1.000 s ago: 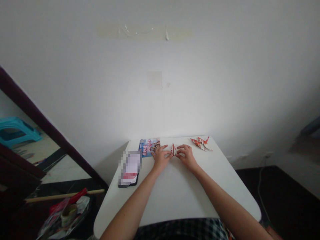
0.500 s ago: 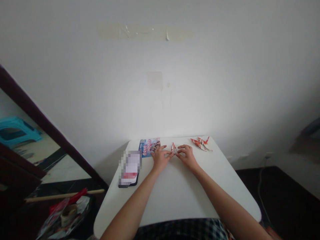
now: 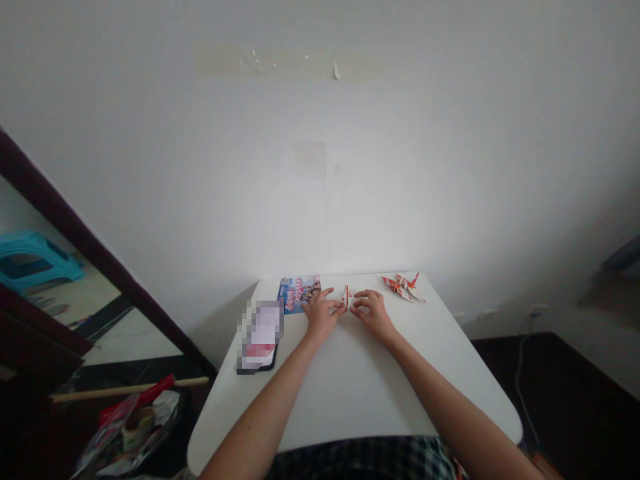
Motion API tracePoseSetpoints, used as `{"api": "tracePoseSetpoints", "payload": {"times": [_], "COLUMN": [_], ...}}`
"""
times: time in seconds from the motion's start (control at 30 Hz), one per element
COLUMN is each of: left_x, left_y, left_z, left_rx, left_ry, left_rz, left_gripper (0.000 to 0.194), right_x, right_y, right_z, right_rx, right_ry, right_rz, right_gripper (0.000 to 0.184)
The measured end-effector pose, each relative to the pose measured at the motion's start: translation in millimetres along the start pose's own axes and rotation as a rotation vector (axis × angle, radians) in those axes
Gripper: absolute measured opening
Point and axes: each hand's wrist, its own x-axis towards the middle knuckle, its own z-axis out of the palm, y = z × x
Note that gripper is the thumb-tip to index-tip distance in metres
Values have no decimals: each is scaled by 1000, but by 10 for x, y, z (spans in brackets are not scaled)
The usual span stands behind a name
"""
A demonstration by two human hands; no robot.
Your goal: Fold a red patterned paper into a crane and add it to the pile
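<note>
A small piece of folded red-and-white paper (image 3: 346, 297) stands between my hands near the far side of the white table (image 3: 350, 393). My left hand (image 3: 323, 316) pinches its left lower edge between thumb and fingertips. At its right edge, the thumb and index finger of my right hand (image 3: 374, 315) close on the paper as well, the other fingers curled loosely. Farther right lie red-and-white origami cranes (image 3: 401, 287), overlapping so that I cannot tell them fully apart. A printed blue leaflet (image 3: 295, 295) lies just left of my left hand, which covers its right edge.
A phone (image 3: 260, 337) with a blurred screen lies on the table's left side. The wall (image 3: 380, 213) rises behind the table. Down on the left are a bag-lined bin (image 3: 137, 433), a wooden stick (image 3: 185, 383) and a leaning mirror showing a blue stool (image 3: 40, 257).
The folded paper has turned slightly between my fingers and looks narrower. My right fingertips have shifted a little to the left; my left hand has barely moved.
</note>
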Motion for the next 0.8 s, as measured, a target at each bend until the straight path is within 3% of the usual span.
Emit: {"api": "tracePoseSetpoints", "payload": {"times": [0.27,0.57,0.8], "left_x": [-1,-5,12], "left_y": [-23,-27,-16], "left_z": [-10,-5,-30], "left_rx": [2,-15,-12], "left_ry": [79,85,80], "left_rz": [-26,14,0], "left_gripper": [6,6,8], "right_x": [11,-5,20], "right_y": [-46,-79,-42], "right_z": [-67,-75,-94], "right_rx": [12,28,46], "right_ry": [37,12,20], "right_rz": [-7,-28,-5], "right_gripper": [18,20,33]}}
